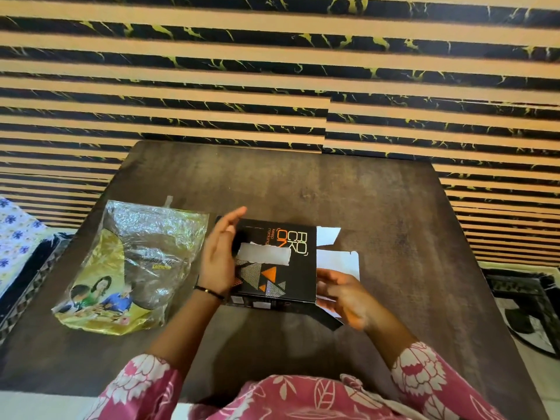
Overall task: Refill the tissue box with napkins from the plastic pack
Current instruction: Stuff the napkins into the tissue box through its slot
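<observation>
The black tissue box [274,262] lies flat on the dark tabletop [348,189], just in front of the person, with its long axis running roughly left to right and its right end open, pale flaps [338,259] folded out towards the right and far right. Its printed face looks up: large orange and white letters read "ROCK ON", with smaller words "keep rocking" beside them, all turned sideways so the tops of the letters point right. Orange and dotted grey triangles fill the near part of that face, and a white napkin [263,256] shows through the slot across the middle. The left hand [219,256] stands on edge against the left end of the box, fingers straight and together, pointing far and slightly right, thumb side up, a thin dark bracelet [209,291] at the wrist; it presses the box rather than wrapping round it. The right hand [344,294] is at the open right end, near corner, blurred, fingers loosely bent towards the box; whether it grips a flap I cannot tell. To the left, apart from the box, lies the crumpled plastic pack [136,262], clear and yellow, with a picture of people on its near part; its small writing is too blurred to read. Both sleeves [424,380] are pink with white floral print.
</observation>
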A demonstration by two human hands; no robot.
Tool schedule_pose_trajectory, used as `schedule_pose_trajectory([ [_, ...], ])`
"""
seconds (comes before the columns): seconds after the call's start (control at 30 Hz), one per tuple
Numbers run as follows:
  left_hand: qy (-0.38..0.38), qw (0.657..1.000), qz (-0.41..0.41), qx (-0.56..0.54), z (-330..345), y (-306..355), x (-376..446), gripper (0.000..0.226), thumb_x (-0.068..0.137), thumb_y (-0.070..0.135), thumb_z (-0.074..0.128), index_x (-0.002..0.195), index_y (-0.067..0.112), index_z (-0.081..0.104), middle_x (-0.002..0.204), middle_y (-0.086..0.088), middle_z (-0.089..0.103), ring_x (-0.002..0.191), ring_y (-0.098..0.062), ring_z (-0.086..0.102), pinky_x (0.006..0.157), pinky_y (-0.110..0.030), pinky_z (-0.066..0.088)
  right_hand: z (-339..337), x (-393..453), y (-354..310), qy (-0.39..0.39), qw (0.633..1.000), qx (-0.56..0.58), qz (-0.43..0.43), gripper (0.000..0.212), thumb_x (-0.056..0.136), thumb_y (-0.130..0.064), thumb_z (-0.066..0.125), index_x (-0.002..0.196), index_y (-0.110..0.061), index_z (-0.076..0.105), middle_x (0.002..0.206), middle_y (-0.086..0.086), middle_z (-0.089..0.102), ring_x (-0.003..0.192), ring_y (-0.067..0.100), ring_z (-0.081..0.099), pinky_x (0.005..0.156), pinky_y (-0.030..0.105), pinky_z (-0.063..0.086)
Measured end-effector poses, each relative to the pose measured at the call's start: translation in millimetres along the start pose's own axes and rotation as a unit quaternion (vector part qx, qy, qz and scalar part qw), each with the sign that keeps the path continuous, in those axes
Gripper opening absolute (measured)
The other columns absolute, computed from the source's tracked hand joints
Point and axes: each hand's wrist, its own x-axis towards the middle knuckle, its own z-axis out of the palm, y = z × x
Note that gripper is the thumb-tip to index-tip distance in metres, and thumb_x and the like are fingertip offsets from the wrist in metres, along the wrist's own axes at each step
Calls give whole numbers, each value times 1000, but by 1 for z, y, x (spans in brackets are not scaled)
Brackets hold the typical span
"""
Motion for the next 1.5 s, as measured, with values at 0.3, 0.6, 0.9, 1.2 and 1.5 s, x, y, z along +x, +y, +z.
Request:
schedule_pose_trajectory([
  [0.3, 10, 890, 11, 457, 5, -6, -8, 62, 85, 40, 35, 140, 12, 29, 151, -10, 27, 141, -27, 20, 115, -51, 12, -4, -13, 8, -29, 980, -198, -15, 35, 90, 8, 47, 96, -22, 65, 102, -1, 69, 100, 19, 64, 89, 28, 50],
  [0.6, -252, 797, 173, 520, 68, -4, -21, 93, 74, 76, 22, 147, 20, 7, 157, 3, -6, 142, -12, -16, 114, -51, -11, -29, -39, 6, -86, 948, -288, -106, 34, 77, -32, 66, 109, -40, 55, 121, -22, 55, 114, -2, 51, 97, 17, 42],
  [0.9, -292, 777, 172, 530, 70, -7, -19, 104, 70, 76, 44, 146, 21, -1, 157, 2, -7, 144, -14, -8, 116, -46, -10, -22, -13, 19, 121, 896, -400, -150, 31, 81, -27, 69, 110, -21, 62, 111, -2, 63, 98, 11, 60, 84, 20, 50],
  [1.2, -268, 782, 154, 541, 79, -9, -23, 95, 67, 56, 44, 146, 22, 3, 157, 2, -4, 144, -14, -7, 115, -45, -13, -6, 2, -17, 229, 881, -353, -216, 72, 83, -18, 66, 143, -26, 29, 146, 1, 37, 106, 12, 54, 83, 22, 42],
  [1.5, -264, 775, 159, 551, 78, -11, -23, 94, 64, 59, 32, 146, 23, 4, 158, 3, -4, 144, -14, -8, 115, -46, -12, -5, -1, -36, 211, 873, -389, -204, 30, 92, -12, 49, 120, -23, 53, 121, -1, 60, 102, 13, 55, 83, 21, 40],
])
